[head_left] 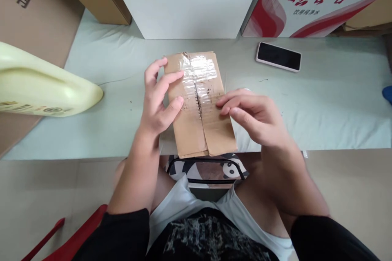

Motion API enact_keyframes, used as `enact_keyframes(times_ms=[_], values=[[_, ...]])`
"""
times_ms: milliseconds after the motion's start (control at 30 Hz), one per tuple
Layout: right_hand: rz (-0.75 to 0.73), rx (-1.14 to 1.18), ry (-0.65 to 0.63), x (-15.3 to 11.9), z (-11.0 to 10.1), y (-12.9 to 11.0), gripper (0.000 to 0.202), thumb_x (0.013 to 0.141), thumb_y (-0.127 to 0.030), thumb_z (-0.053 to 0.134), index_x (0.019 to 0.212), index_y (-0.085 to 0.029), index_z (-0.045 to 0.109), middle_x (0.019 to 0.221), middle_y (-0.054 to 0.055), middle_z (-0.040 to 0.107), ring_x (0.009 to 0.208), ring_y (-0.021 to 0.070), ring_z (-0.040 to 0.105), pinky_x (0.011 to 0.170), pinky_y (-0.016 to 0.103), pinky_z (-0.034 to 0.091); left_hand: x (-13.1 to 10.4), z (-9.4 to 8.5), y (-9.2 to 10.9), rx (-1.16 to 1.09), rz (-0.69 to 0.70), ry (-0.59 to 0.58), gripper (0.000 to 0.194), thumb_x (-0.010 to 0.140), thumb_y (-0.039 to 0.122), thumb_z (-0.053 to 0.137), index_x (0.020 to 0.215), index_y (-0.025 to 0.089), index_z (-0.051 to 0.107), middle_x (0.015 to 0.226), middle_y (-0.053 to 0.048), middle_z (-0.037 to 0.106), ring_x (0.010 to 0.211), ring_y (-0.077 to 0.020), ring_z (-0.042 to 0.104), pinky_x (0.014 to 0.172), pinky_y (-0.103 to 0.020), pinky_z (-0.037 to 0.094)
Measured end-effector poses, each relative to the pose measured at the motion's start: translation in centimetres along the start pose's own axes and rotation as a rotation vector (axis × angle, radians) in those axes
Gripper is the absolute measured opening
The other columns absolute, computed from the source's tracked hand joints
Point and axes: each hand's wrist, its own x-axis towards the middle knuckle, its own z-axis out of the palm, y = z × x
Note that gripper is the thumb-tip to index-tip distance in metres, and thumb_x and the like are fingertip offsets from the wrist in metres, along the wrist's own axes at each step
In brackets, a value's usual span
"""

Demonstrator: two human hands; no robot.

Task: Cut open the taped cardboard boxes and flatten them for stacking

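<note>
A small brown cardboard box (190, 134) lies on the light green cloth near its front edge. Clear tape (203, 69) covers the far part of its middle seam, where the cardboard looks torn and dark. On the box's left side rests my left hand (159, 100), fingers spread, with thumb and fingertips on the top face. My right hand (257, 116) is at the right edge, its bent fingertips touching the top and the thumb slightly apart from them. Nothing is visible between the right fingers. The box's underside is hidden.
A phone (278, 56) lies at the right behind the box. Behind stand a large white box (190, 12) and a red-and-white carton (309, 8). A pale yellow bottle (45, 83) juts in from the left. A panda-print item (211, 169) sits below the front edge.
</note>
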Motion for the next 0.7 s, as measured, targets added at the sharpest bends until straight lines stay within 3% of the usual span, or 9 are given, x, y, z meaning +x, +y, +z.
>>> enact_keyframes(times_ms=[100,167,200,300,400,500,600,700], values=[[0.102,-0.106,0.318,0.6,-0.5,3.2,0.023,0.095,-0.032,0.058,0.076,-0.024,0.067,0.083,0.004,0.072,0.084,0.0206,0.068,0.081,0.039,0.056,0.1,-0.4,-0.1,0.034,0.097,-0.053,0.052,0.100,0.063,0.054,0.146,0.038,0.057,0.160,-0.001,0.040,0.154,-0.0309,0.042,0.139,-0.057,0.024],[0.200,-0.370,0.466,0.9,-1.2,6.1,0.012,0.090,-0.027,0.058,0.081,-0.024,0.065,0.084,0.005,0.068,0.085,0.0233,0.065,0.082,0.043,0.054,-0.1,-0.5,0.3,-0.010,0.085,-0.066,0.054,0.098,0.066,0.057,0.144,0.039,0.056,0.164,0.004,0.038,0.157,-0.0304,0.037,0.141,-0.056,0.018],[0.236,-0.519,0.471,1.0,-1.5,7.5,0.007,0.087,-0.025,0.059,0.086,-0.023,0.066,0.092,0.007,0.069,0.092,0.0261,0.065,0.089,0.047,0.053,-0.2,-0.5,0.7,-0.041,0.056,-0.048,0.053,0.096,0.068,0.059,0.139,0.037,0.059,0.164,0.005,0.040,0.160,-0.0314,0.034,0.142,-0.056,0.013],[0.325,-0.825,0.395,0.6,-2.3,11.0,0.031,0.080,-0.018,0.056,0.108,-0.018,0.070,0.115,0.017,0.068,0.111,0.0340,0.061,0.103,0.055,0.048,-0.3,-0.3,2.3,-0.090,-0.048,0.057,0.042,0.092,0.065,0.063,0.112,0.028,0.067,0.158,-0.001,0.053,0.165,-0.0348,0.026,0.142,-0.061,0.002],[0.422,-0.975,0.358,-0.3,-2.7,12.6,0.051,0.076,-0.015,0.055,0.126,-0.012,0.067,0.127,0.024,0.064,0.120,0.0390,0.056,0.105,0.057,0.045,-0.3,-0.1,3.6,-0.107,-0.155,0.076,0.046,0.085,0.073,0.065,0.099,0.029,0.067,0.144,-0.006,0.065,0.160,-0.0367,0.035,0.141,-0.065,0.009],[0.522,-1.042,0.332,-0.9,-3.4,13.1,0.048,0.080,-0.018,0.053,0.126,-0.009,0.066,0.124,0.026,0.063,0.119,0.0410,0.056,0.103,0.059,0.045,-0.3,-0.1,3.9,-0.085,-0.241,0.043,0.050,0.076,0.079,0.069,0.095,0.033,0.066,0.137,-0.006,0.067,0.156,-0.0386,0.038,0.140,-0.067,0.015],[0.548,-1.059,0.296,-0.9,-4.4,13.2,0.039,0.086,-0.019,0.049,0.119,-0.011,0.068,0.117,0.024,0.065,0.114,0.0395,0.058,0.101,0.059,0.046,-0.4,-0.1,4.0,-0.056,-0.208,0.010,0.046,0.078,0.076,0.067,0.097,0.035,0.067,0.140,-0.004,0.065,0.155,-0.0377,0.041,0.140,-0.065,0.012],[0.558,-1.018,0.325,-0.2,-4.9,13.1,0.037,0.089,-0.020,0.049,0.120,-0.014,0.067,0.121,0.023,0.064,0.111,0.0369,0.061,0.100,0.056,0.049,-0.5,0.1,4.2,-0.011,-0.080,-0.026,0.042,0.085,0.072,0.061,0.101,0.035,0.071,0.140,-0.004,0.064,0.149,-0.0360,0.048,0.141,-0.063,0.009]])
